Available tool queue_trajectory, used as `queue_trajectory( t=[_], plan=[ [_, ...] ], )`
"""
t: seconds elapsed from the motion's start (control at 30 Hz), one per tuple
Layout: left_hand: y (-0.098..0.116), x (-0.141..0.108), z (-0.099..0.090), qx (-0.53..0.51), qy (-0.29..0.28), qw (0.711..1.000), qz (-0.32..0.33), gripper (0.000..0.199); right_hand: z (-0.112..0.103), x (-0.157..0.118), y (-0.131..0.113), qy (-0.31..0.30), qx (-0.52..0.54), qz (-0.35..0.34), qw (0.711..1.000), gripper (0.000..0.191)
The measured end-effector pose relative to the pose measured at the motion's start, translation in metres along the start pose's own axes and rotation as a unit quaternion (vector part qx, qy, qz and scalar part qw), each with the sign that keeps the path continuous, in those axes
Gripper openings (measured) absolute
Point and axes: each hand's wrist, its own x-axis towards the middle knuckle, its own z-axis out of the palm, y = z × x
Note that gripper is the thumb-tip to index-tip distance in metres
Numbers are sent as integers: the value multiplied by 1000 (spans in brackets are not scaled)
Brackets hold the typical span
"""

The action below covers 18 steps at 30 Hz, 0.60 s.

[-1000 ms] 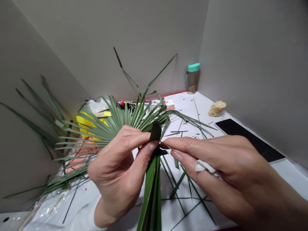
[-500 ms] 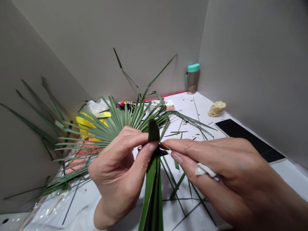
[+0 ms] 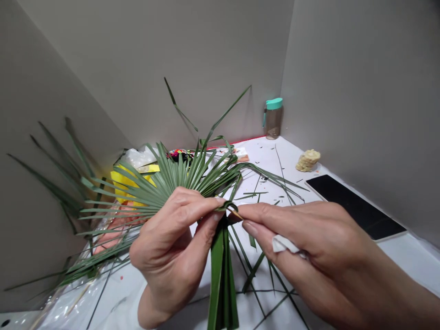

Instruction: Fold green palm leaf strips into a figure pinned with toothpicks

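Observation:
Thumb and forefinger of my left hand (image 3: pixel 175 252) pinch the top of a folded green leaf piece (image 3: pixel 222 279), whose long blades hang down toward the bottom edge. At the top of it a strip curls over in a small loop (image 3: pixel 231 205). My right hand (image 3: pixel 309 247) pinches a thin brown stick (image 3: pixel 235 213), its tip at the loop close to my left fingertips. A crumpled white tissue (image 3: pixel 284 244) is tucked against my right hand's fingers. Behind my left hand spreads a large fan-shaped palm leaf (image 3: pixel 178 174).
Cut leaf strips (image 3: pixel 271 306) litter the white table. A tablet (image 3: pixel 354 206) and a lumpy cream object (image 3: pixel 308 160) are at the right. A teal-lidded bottle (image 3: pixel 273 119) stands at the back corner. Yellow material (image 3: pixel 123 181) and clear plastic (image 3: pixel 139 156) lie at the left.
The strip that stood upright above my left fingertips is now bent over to the right into a loop. The view has shifted slightly, and both hands remain close together.

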Motion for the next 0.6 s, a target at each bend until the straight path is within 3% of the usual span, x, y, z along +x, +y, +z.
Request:
queue_trajectory(
  t=[0.3, 0.47, 0.57, 0.6],
  plan=[
    [9, 9, -9, 106, -11, 989, 101, 38, 5, -2, -2, 22, -11, 4, 1000, 31],
    [8, 2, -28, 174, -102, 964, 174, 63, 9, 0, -3, 37, -6, -79, 996, 36],
    [12, -11, -26, 176, -33, 970, 166, 62, 13, 0, -1, 43, -6, -99, 994, 36],
    [15, -15, -23, 176, -20, 975, 134, 59, 15, 0, 0, 45, -6, -104, 994, 35]
  ],
)
